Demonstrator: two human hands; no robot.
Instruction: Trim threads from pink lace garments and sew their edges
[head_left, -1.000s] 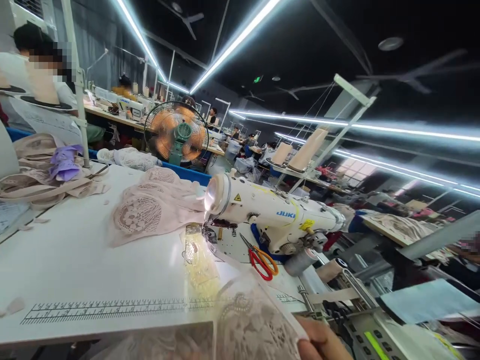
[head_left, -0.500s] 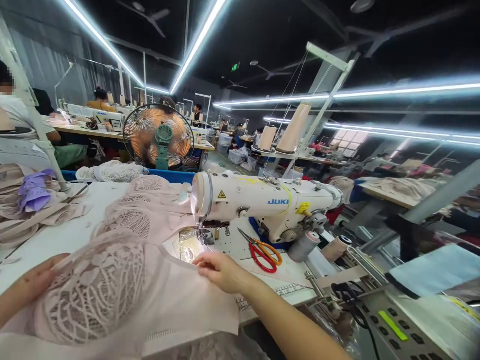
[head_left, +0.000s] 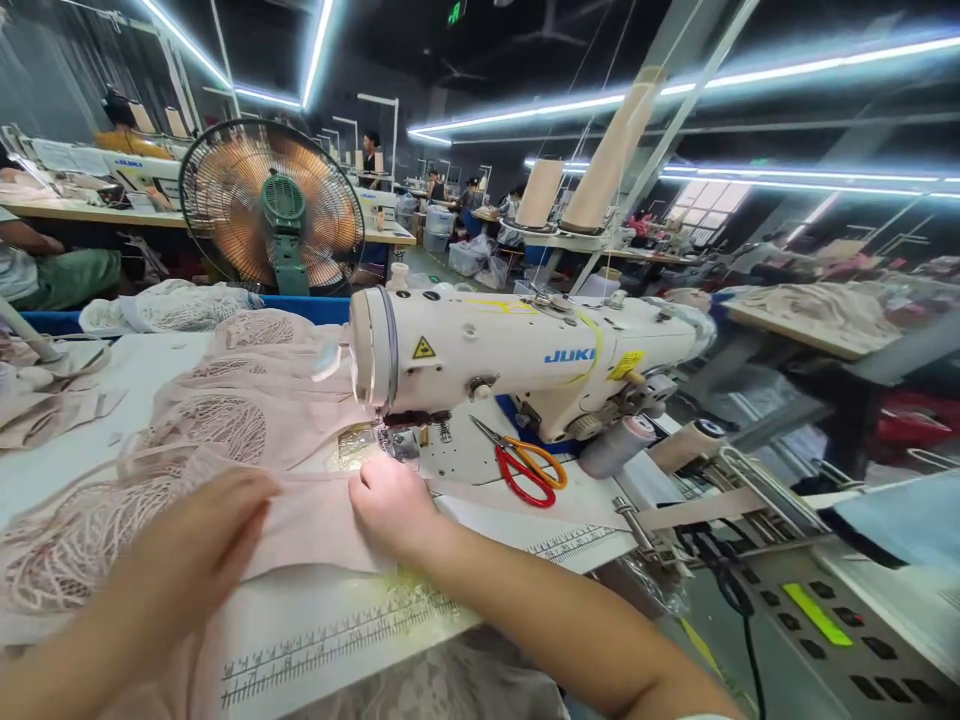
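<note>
Pale pink bra pieces with lace cups [head_left: 217,425] lie in a row across the sewing machine table. My right hand [head_left: 394,510] is closed on the edge of the plain pink fabric [head_left: 315,525], just in front of the machine's needle area [head_left: 397,440]. To its left my left hand [head_left: 199,540], slightly blurred, has its fingers bent together over the same bra fabric. The cloth is stretched between both hands, and part of it hangs over the front edge. The white JUKI sewing machine [head_left: 480,350] stands right behind my hands.
Red and orange-handled scissors [head_left: 525,465] lie right of the needle. Thread cones [head_left: 619,445] stand near the machine's base. A printed ruler [head_left: 337,635] runs along the table front. Behind stand a large fan [head_left: 277,215] and other people at sewing tables. A control panel [head_left: 825,620] is at lower right.
My left hand has moved right, from the lace cup to the plain fabric near my right hand. The bra has shifted left, baring the ruler. The view has tilted down.
</note>
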